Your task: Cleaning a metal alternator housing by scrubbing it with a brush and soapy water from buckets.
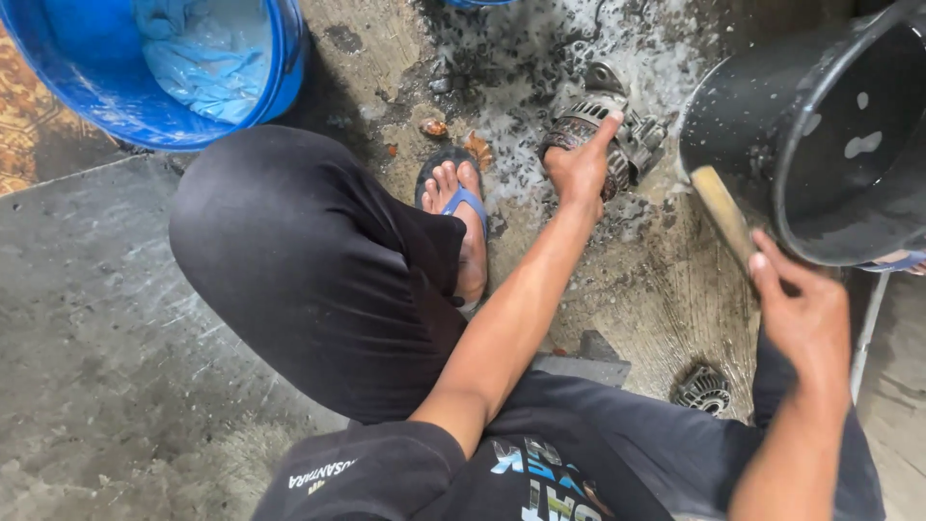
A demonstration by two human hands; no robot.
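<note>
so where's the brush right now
In the head view, right of centre: the brush is in the right hand, its head beside the black bucket.

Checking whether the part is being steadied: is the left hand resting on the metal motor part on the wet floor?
Yes, the left hand grips the grey finned motor part on the soapy floor.

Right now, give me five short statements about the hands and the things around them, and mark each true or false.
1. The left hand rests on a grey metal ribbed motor part. True.
2. The right hand holds a red cloth. False: it holds a tan wooden handle.
3. The black round bucket is tipped beside the right hand. True.
4. The blue plastic tub sits on the motor part. False: it stands apart, upper left.
5. The foot wears a blue-strapped sandal. True.
</note>
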